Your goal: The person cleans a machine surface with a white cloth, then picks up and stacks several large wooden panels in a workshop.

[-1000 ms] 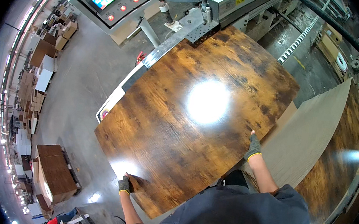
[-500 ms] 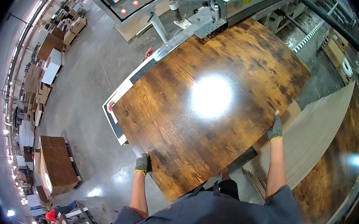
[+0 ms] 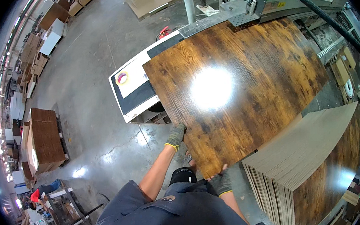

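A large brown wood-grain panel (image 3: pixel 225 140) lies with its far end at the machine's metal guide. My left hand (image 3: pixel 176 135), in a grey knit glove with a yellow cuff, grips the panel's left edge, its fingers partly hidden beneath. At the panel's nearest corner is my right hand (image 3: pixel 221 182), gloved alike, closed around the edge with bare fingertips showing on top. The machine's perforated metal plate (image 3: pixel 243 20) sits over the panel's far edge. A white and black machine bed (image 3: pixel 134 101) shows to the left, with a roll of tape (image 3: pixel 122 78) on it.
At the right stands a tall stack of panels (image 3: pixel 287 166), close to my right arm. A black hose (image 3: pixel 327 22) crosses the upper right. A pallet of brown boards (image 3: pixel 47 139) stands on the floor at left. Someone in red (image 3: pixel 35 195) is at the lower left.
The panel has shifted forward and to the right relative to me. My right hand has gone from its right edge to the near corner. The control screen has mostly left the view.
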Demonstrator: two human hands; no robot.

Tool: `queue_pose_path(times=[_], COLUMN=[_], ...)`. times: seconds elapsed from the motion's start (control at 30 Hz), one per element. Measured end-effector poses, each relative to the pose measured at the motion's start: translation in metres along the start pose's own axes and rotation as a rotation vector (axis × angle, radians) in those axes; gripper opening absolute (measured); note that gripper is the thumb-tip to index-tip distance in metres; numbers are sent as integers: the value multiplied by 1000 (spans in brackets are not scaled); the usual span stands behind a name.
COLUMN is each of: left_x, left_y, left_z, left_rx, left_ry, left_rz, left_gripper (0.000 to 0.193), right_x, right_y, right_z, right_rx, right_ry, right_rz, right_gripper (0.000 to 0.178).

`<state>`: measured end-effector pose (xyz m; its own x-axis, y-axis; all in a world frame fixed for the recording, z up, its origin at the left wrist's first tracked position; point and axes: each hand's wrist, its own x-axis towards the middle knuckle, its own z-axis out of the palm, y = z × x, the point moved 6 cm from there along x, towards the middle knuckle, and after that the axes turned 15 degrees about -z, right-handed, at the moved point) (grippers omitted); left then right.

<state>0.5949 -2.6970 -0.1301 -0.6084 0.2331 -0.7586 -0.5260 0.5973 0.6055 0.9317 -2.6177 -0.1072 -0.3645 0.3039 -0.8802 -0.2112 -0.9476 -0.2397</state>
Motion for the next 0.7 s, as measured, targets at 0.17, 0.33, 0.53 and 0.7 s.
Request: queue_pose_path(times=[0.17,0.33,0.53,0.7], left_x=[-9,-45,-75,-49], left_y=[32,73,86,22], left_z=[29,29,45,88], left_rx=[60,579,662,97], left_ry=[2,62,70,-221], left_rz=[179,294,438,9], left_gripper=[45,50,52,39], right_x=[27,49,53,46], right_y=[24,-15,-85,-142], right_z=[30,39,46,60], right_rx=[16,108,166,83], right_ry=[-201,98,121,133], right_rz=[-190,-409,-391,-448], right_gripper=[49,45,55,61])
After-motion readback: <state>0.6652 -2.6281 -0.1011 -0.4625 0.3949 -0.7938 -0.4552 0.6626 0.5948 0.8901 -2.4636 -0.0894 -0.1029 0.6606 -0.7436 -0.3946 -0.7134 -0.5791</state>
